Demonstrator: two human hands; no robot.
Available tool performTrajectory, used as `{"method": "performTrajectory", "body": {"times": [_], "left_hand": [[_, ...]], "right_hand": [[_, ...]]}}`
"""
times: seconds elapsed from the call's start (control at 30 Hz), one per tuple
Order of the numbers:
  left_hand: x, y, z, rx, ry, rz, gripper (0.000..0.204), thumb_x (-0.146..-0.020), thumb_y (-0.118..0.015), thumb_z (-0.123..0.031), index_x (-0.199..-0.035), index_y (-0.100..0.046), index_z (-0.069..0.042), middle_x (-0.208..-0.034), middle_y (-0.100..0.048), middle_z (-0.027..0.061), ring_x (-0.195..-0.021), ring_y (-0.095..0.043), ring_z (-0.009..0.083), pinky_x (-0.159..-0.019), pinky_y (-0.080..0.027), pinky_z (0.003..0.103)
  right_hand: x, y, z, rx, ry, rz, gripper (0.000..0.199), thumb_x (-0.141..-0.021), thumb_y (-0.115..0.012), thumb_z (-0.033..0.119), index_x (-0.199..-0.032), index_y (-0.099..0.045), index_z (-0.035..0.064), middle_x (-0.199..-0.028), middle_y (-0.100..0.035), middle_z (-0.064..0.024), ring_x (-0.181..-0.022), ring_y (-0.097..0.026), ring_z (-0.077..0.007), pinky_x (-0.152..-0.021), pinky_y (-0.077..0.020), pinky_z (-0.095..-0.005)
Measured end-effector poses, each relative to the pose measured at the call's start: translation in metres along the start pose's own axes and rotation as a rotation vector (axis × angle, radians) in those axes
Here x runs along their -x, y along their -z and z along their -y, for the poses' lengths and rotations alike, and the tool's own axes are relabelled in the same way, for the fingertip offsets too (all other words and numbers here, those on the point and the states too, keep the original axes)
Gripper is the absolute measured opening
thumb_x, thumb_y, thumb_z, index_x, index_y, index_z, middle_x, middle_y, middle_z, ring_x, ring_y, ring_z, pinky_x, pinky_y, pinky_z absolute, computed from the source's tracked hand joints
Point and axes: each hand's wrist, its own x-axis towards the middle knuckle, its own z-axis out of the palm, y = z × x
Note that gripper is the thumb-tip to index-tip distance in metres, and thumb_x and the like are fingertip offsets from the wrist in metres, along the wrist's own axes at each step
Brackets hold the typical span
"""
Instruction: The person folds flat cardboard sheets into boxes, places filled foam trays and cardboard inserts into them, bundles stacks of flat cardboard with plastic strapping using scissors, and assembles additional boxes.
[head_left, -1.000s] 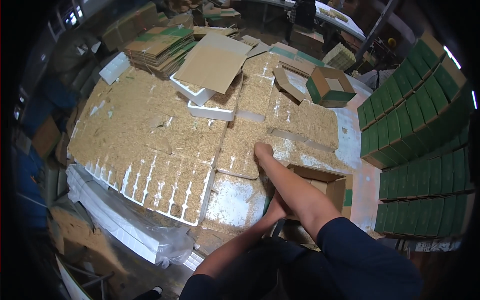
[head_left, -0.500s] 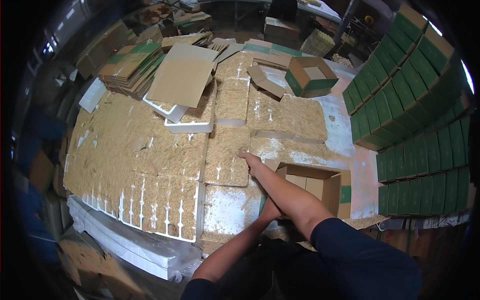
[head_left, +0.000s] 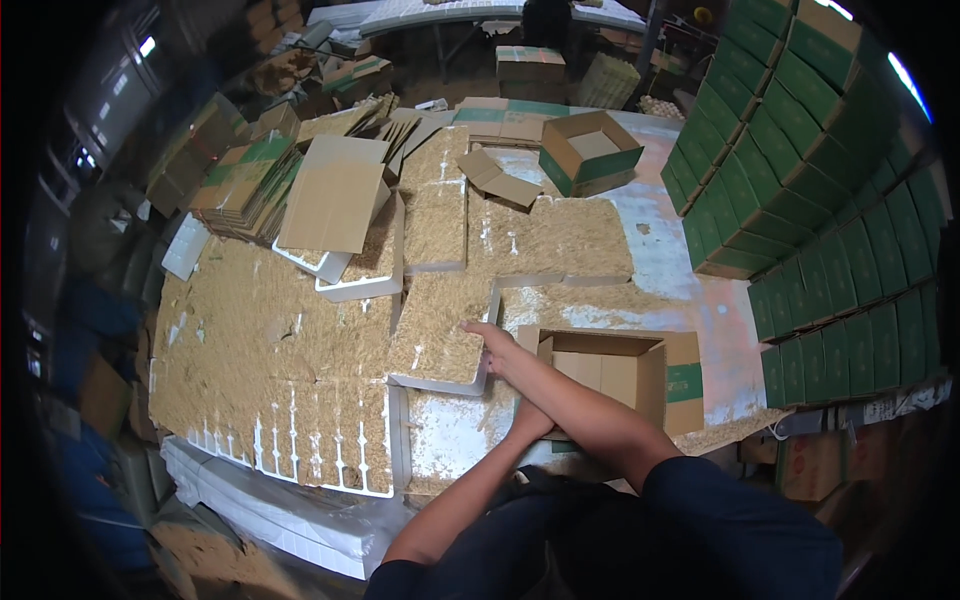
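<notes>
From where I stand, the right hand [head_left: 492,346] has hold of the right edge of a foam tray [head_left: 435,335] near the middle of the frame — thumb over the top, fingers down the side wall — and the tray is covered in loose tan husk; the left hand [head_left: 535,424] sits under the crossing right forearm, by the left wall of an open carton [head_left: 684,365] right of centre, too hidden for me to tell whether it grips anything.

There's plenty crowding the surface [head_left: 662,260]; more husk-covered trays [head_left: 250,350] spread over the left of the frame, and just above the held tray a cardboard sheet [head_left: 335,195] lies across tilted white trays [head_left: 360,287]; flattened cartons [head_left: 240,190] are heaped at upper left.

A second open carton [head_left: 612,173] stands at upper centre-right, a folded cardboard piece [head_left: 500,183] beside it; tall rows of green boxes [head_left: 745,150] wall off the right side — and at lower left a plastic-wrapped white stack [head_left: 270,510] runs along the near edge.
</notes>
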Motion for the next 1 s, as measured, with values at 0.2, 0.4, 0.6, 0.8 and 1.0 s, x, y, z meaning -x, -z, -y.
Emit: {"method": "performTrajectory", "body": {"times": [0.2, 0.4, 0.6, 0.8, 1.0], "left_hand": [[-0.008, -0.02, 0.029, -0.149, -0.002, -0.387, 0.036, -0.096, -0.048, -0.025, -0.117, -0.061, 0.002, -0.123, -0.059, 0.0323, -0.121, -0.053, 0.0454, -0.103, -0.042, 0.046], [-0.014, -0.007, 0.001, -0.651, 0.177, 0.183, 0.043, -0.098, -0.046, -0.027, -0.13, -0.059, -0.002, -0.13, -0.057, 0.0277, -0.126, -0.052, 0.0383, -0.107, -0.042, 0.045], [-0.025, 0.0, 0.061, 0.168, 0.061, -0.14, 0.078, -0.083, -0.061, -0.006, -0.154, -0.027, -0.008, -0.151, -0.041, 0.0214, -0.139, -0.041, 0.0326, -0.114, -0.032, 0.034], [-0.022, 0.007, 0.038, 0.181, 0.114, -0.091, 0.082, -0.084, -0.055, -0.001, -0.157, -0.019, -0.008, -0.156, -0.037, 0.0173, -0.141, -0.038, 0.0254, -0.113, -0.031, 0.03], [-0.017, 0.001, 0.026, 0.237, 0.099, -0.155, 0.062, -0.094, -0.058, -0.01, -0.152, -0.036, -0.009, -0.142, -0.052, 0.0122, -0.127, -0.05, 0.0211, -0.105, -0.039, 0.031]], "right_hand": [[0.08, -0.005, 0.055, 0.115, 0.094, 0.101, 0.054, -0.087, -0.073, 0.025, -0.128, -0.053, -0.0031, -0.12, -0.064, -0.017, -0.109, -0.065, -0.0274, -0.093, -0.0544, -0.039], [0.169, 0.07, 0.135, 0.15, 0.139, 0.241, 0.047, -0.09, -0.067, 0.022, -0.125, -0.055, -0.0058, -0.12, -0.064, -0.0179, -0.108, -0.064, -0.0283, -0.098, -0.0507, -0.0398], [0.251, 0.144, 0.197, 0.307, 0.026, 0.177, 0.049, -0.083, -0.071, 0.015, -0.125, -0.057, -0.0063, -0.114, -0.067, -0.0182, -0.101, -0.068, -0.0262, -0.092, -0.0541, -0.0389], [0.281, 0.184, 0.206, 0.724, -0.017, 0.093, 0.045, -0.079, -0.076, 0.02, -0.116, -0.065, -0.0037, -0.109, -0.068, -0.0144, -0.099, -0.067, -0.0214, -0.088, -0.0524, -0.0359], [0.244, 0.191, 0.21, 1.199, -0.108, 0.125, 0.046, -0.078, -0.08, 0.03, -0.11, -0.069, -0.0015, -0.108, -0.069, -0.0117, -0.098, -0.065, -0.0192, -0.085, -0.0503, -0.0328]]}}
